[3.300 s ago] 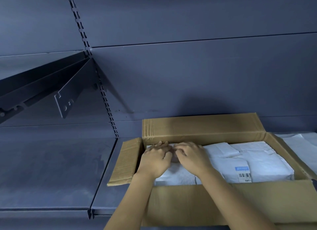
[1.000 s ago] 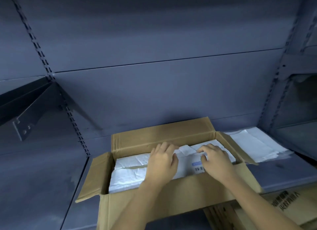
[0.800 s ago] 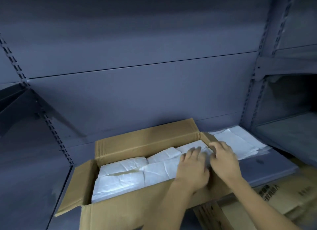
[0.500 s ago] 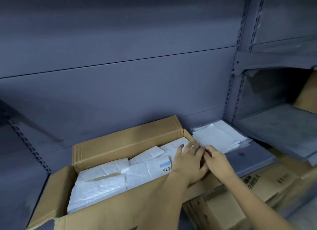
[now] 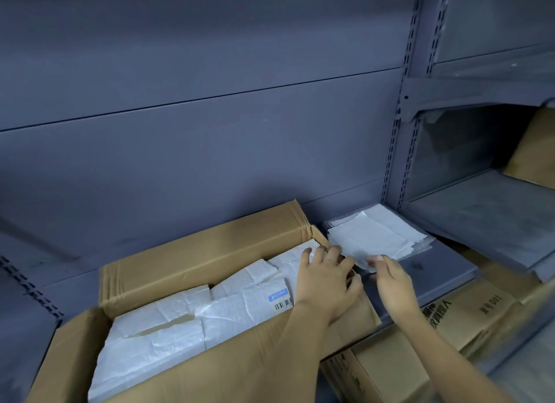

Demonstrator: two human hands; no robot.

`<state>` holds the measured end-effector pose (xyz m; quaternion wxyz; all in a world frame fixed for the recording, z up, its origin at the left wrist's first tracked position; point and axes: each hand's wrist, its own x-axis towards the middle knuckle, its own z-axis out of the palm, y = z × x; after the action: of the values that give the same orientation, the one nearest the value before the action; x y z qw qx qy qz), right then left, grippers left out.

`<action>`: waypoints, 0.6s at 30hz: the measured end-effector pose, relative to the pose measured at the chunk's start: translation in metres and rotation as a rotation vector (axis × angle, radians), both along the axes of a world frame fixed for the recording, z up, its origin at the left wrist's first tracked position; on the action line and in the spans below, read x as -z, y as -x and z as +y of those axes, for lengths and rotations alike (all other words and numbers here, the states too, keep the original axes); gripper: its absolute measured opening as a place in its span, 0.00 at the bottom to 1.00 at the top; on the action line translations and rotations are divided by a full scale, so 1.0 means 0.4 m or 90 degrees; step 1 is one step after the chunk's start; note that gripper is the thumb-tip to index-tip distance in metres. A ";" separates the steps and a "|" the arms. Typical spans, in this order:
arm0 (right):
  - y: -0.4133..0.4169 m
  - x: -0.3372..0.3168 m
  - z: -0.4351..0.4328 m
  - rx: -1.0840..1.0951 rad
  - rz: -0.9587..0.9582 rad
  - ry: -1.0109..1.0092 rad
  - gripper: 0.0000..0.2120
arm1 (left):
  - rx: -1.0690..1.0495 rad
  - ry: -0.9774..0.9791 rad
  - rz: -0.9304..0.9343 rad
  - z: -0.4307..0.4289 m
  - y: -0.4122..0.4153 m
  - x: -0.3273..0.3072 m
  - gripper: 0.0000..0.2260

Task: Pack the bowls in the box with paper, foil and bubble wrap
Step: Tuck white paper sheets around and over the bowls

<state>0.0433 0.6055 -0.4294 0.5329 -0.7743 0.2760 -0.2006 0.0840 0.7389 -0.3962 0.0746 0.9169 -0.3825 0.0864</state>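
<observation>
An open cardboard box (image 5: 192, 252) stands on the grey shelf, filled with white wrapped packets (image 5: 168, 321); one packet carries a blue barcode label (image 5: 280, 300). To the right of the box lies a stack of white paper sheets (image 5: 372, 237). My left hand (image 5: 327, 279) rests, fingers spread, on the box's right end flap. My right hand (image 5: 390, 278) pinches the near corner of the top sheet between thumb and fingers. No bare bowl is visible.
The grey shelf surface (image 5: 435, 270) carries the box and the sheets. Closed cardboard cartons (image 5: 444, 321) sit on the level below at the lower right. Another shelf bay (image 5: 480, 210) with a brown carton (image 5: 534, 150) is at the right.
Both hands have shifted from the packets at the box's right end toward the paper stack. My right hand now pinches a sheet's corner. The camera has turned right.
</observation>
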 end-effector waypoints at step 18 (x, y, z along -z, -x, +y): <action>-0.047 0.057 -0.050 -0.167 0.358 0.456 0.13 | 0.017 0.038 0.036 -0.004 -0.018 0.011 0.29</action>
<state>0.0620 0.5854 -0.4523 0.1576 -0.9620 0.2231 0.0031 0.0913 0.7374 -0.4006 0.1136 0.9112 -0.3895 0.0707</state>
